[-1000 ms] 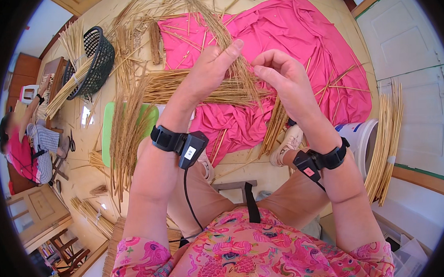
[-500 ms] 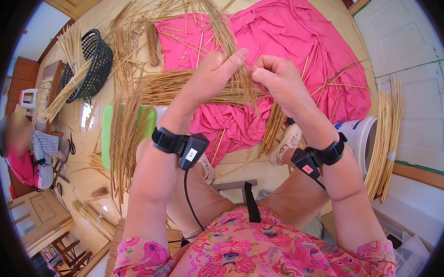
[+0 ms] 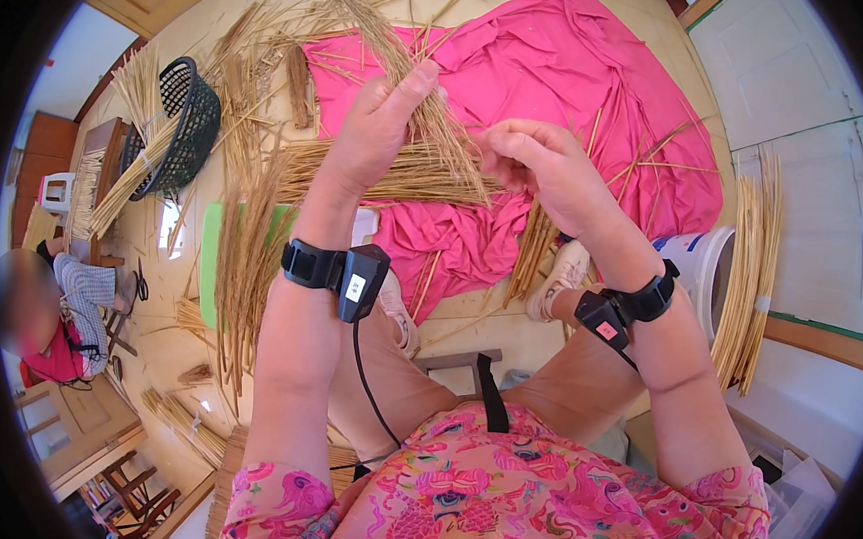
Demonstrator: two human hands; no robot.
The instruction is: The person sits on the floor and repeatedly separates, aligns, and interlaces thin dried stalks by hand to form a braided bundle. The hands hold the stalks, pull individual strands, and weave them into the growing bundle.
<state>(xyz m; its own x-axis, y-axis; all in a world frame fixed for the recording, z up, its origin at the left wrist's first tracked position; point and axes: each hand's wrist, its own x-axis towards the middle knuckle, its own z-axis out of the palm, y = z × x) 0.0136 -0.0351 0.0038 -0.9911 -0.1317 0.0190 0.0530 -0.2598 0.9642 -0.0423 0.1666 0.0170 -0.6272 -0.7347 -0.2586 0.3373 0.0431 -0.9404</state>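
My left hand (image 3: pixel 377 127) is closed around a sheaf of thin dried stalks (image 3: pixel 443 124), thumb on top. The sheaf slants from the upper left down to wispy ends between my hands. Beside those ends is my right hand (image 3: pixel 533 159), its fingers curled in and slightly blurred; whatever they pinch is too small to make out. Beneath the sheaf, a thick pile of straw-coloured stalks (image 3: pixel 389 180) lies across a crumpled pink cloth (image 3: pixel 548 62). Each wrist wears a black strap with a small box.
Feathery stalks (image 3: pixel 244 268) lean over a green board (image 3: pixel 208 270) at my left. Farther left stand a dark basket (image 3: pixel 189 121) with bundles and a seated person (image 3: pixel 76 295). A white bucket (image 3: pixel 706 267) and a tied bundle (image 3: pixel 754 275) stand at my right.
My left hand has moved up and to the left with the sheaf. My right hand has dropped slightly, its fingers loosening, and the gap between my hands is wider. The seated person has shifted.
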